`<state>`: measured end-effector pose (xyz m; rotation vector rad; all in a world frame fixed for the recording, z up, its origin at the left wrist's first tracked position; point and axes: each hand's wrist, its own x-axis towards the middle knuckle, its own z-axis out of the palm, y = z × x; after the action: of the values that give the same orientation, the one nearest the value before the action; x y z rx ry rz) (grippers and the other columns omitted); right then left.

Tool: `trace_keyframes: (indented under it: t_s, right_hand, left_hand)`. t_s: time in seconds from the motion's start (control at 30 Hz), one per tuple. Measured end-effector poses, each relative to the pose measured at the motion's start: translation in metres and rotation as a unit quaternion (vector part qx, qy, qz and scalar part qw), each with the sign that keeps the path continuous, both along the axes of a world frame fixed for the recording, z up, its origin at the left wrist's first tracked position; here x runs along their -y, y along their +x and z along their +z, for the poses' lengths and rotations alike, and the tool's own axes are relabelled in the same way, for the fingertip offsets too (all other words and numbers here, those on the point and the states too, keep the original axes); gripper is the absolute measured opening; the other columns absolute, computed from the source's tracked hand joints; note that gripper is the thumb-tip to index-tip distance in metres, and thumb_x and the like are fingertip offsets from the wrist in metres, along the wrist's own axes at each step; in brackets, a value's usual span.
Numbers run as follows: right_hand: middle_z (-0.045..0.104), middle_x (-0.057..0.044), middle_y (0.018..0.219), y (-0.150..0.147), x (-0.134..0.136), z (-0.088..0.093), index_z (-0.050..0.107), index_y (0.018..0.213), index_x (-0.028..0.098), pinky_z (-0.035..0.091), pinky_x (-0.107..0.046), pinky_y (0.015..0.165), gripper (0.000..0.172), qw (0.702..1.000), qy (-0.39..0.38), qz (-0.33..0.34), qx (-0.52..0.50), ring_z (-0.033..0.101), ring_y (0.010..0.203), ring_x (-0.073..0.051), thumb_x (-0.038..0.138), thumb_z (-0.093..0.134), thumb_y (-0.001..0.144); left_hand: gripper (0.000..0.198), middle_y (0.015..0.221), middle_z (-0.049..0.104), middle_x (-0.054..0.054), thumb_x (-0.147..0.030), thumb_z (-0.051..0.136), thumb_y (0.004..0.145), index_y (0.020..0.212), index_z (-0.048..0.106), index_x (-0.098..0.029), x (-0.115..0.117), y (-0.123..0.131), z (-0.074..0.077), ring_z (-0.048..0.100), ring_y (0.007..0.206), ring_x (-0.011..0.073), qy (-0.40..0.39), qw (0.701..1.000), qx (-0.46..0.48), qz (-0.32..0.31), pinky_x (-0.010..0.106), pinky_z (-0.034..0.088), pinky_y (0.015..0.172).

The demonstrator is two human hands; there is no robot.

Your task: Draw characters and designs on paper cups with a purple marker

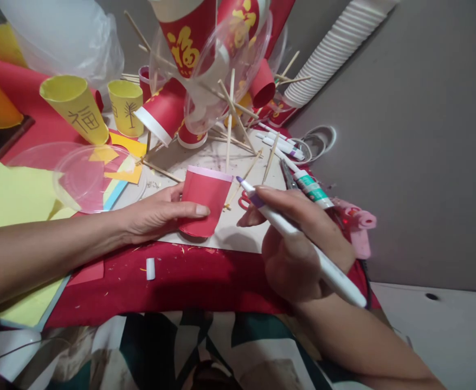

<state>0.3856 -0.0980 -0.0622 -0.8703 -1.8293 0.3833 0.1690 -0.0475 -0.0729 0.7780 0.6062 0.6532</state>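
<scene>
The person's left hand (160, 214) holds the red cup (197, 197) around its side, the thumb (199, 210) lying across the front. The cup stands almost upright, a little tilted, in front of the person over the pale board (244, 234) on the counter (205, 284); if its base is touching the board, I cannot tell. The right hand (303, 249) is closed on a white marker (327, 271), and the purple tip (240, 180) points just beside the pink rim (199, 171) of the cup.

In my opinion, a good way is to press the cup only lightly, because its wall is probably soft, and to rest the base on the board for steadiness. The marker is better guided with small finger movements. I would also mind the pink glue gun (358, 225), whose red light shines near the right hand.
</scene>
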Motion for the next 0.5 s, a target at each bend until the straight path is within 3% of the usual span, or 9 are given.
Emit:
trace_keyframes:
  t_s: [0.27,0.37,0.5]
  right_hand:
    - [0.080,-0.003,0.094,-0.008,-0.006,-0.007,0.075,0.119,0.028,0.062,-0.034,0.065,0.025,0.995,0.035,-0.055,-0.073,0.076,0.076,-0.020,0.030,0.073,0.095]
    - [0.080,-0.002,0.089,-0.004,-0.007,0.004,0.076,0.112,0.027,0.063,-0.033,0.065,0.018,0.996,0.015,-0.049,-0.079,0.076,0.073,-0.019,0.031,0.076,0.094]
    - [0.081,-0.006,0.098,0.001,-0.005,0.026,0.076,0.106,0.026,0.066,-0.040,0.076,0.015,0.997,-0.024,-0.041,-0.063,0.078,0.084,-0.023,0.036,0.076,0.094]
  left_hand:
    - [0.048,0.108,0.080,0.007,-0.025,0.092,0.076,0.118,0.071,-0.015,-0.004,0.000,-0.008,0.074,0.092,0.0169,0.009,1.000,0.016,0.005,0.027,0.058,0.086]
    - [0.047,0.106,0.080,0.007,-0.024,0.092,0.077,0.118,0.072,-0.014,-0.004,-0.001,-0.008,0.074,0.088,0.0158,0.006,0.999,0.032,-0.011,0.026,0.058,0.084]
    - [0.047,0.106,0.080,0.008,-0.022,0.092,0.074,0.115,0.072,-0.014,-0.004,-0.001,-0.009,0.075,0.091,0.0180,-0.010,0.999,0.037,-0.016,0.030,0.059,0.089]
